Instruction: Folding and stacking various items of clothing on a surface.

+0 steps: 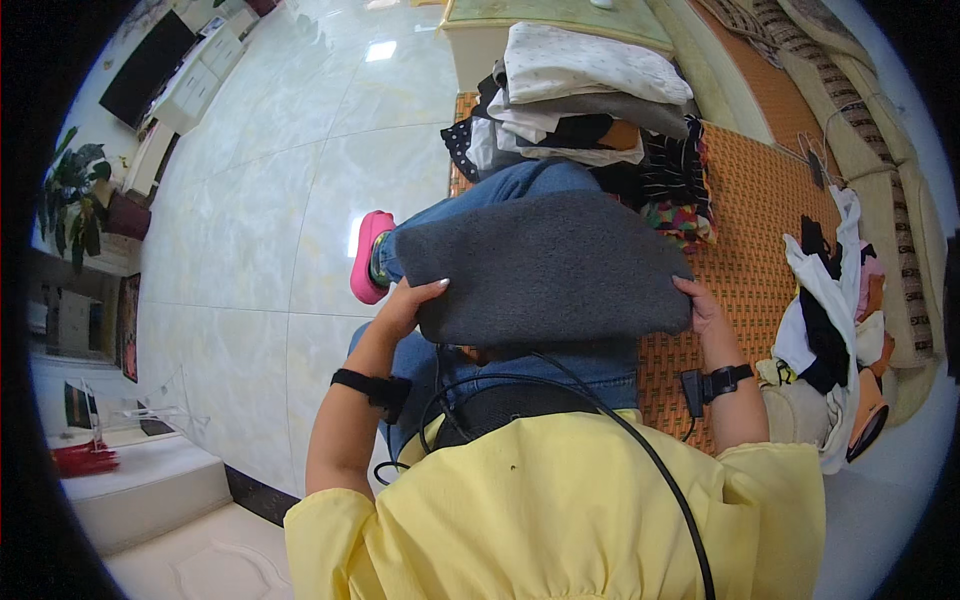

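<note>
A folded dark grey fabric piece point(540, 262), thick and fleecy in look, is stretched between my two hands above my lap. My left hand point(412, 300) grips its left end, thumb on top and the other fingers hidden beneath. At the opposite end, my right hand point(697, 304) pinches the edge, again with the thumb uppermost. Just beyond the fabric rises a stack of folded clothes point(592, 75), topped by a white patterned garment. Below that stack lies a folded multicoloured garment point(679, 217), partly covered by the grey piece.
A woven mat point(750, 195) covers the seat. Loose clothes point(821, 315) lie heaped at the right by the sofa back point(904, 232). A glass-topped table point(555, 15) stands behind the stack. A black cable point(645, 442) crosses my yellow top. Tiled floor point(225, 247) spreads left.
</note>
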`<state>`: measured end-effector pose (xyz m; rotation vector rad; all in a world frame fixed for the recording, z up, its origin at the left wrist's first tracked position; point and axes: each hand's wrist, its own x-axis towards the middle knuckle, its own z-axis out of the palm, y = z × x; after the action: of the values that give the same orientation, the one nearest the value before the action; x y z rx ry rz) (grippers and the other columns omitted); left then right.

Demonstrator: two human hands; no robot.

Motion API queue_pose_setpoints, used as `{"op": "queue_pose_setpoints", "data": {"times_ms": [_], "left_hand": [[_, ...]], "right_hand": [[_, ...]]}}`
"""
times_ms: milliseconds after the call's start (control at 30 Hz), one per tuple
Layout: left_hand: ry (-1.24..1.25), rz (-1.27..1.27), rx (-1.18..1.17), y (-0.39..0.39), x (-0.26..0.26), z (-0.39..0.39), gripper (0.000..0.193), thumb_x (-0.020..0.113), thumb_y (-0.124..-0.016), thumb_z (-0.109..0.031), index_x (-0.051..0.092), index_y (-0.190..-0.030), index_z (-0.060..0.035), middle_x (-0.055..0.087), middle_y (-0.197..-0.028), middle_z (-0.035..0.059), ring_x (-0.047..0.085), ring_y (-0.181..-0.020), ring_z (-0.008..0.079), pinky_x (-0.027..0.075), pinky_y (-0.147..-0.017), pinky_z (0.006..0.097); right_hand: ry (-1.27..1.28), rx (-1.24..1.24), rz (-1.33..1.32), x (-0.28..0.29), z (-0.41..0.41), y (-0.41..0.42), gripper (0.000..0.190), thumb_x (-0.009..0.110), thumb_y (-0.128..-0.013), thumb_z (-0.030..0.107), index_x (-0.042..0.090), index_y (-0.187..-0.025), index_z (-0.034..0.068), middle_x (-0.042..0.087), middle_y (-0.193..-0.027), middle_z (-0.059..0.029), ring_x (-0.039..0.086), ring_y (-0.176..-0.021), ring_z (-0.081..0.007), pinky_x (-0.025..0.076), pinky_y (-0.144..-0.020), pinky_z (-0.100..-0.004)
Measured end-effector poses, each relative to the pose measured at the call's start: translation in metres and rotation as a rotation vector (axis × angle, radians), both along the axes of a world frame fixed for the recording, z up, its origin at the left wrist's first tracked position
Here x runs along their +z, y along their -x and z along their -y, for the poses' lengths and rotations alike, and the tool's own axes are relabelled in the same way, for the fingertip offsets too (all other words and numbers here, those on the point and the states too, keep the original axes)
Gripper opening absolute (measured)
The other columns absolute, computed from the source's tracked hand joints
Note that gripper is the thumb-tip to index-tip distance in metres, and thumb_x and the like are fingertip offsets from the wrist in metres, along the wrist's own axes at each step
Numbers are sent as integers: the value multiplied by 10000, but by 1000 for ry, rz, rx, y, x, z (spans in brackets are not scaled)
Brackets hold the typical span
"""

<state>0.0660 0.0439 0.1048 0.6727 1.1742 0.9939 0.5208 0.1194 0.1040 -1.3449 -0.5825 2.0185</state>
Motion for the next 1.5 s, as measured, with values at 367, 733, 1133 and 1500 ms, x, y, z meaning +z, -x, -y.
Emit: {"op": "queue_pose_setpoints", "data": {"times_ms": [367,733,1133,1500], "left_hand": [[127,21,-34,9,14,11,579,647,-719,-211,401,-1196,4,525,-1105,129,524,-999,249,424,-857,368],[95,5,-63,11,13,16,589,645,-700,-215,409,-1185,23,542,-1078,137,543,-973,256,428,-857,359],[-278,-294,-197,-19,110,8,469,663,-728,-114,477,-1144,-1,564,-1062,81,524,-987,190,393,-877,308],[-925,-665,-440,-189,127,-145,633,677,-698,-190,384,-1231,-15,577,-1010,184,553,-954,312,436,-816,347]], "right_hand": [[75,57,-29,-35,5,27,610,610,-782,353,415,-1211,-33,469,-1191,-184,488,-1060,-283,422,-856,-382],[332,40,170,-52,-1,31,745,597,-748,478,349,-1277,17,412,-1258,-192,452,-1099,-316,402,-859,-453],[-332,-214,145,50,14,-58,612,631,-702,269,420,-1192,-33,533,-1065,-197,565,-896,-311,468,-764,-382],[18,-411,515,32,232,-163,578,570,-779,350,434,-1189,-34,551,-1067,-176,532,-984,-260,418,-822,-359]]}}
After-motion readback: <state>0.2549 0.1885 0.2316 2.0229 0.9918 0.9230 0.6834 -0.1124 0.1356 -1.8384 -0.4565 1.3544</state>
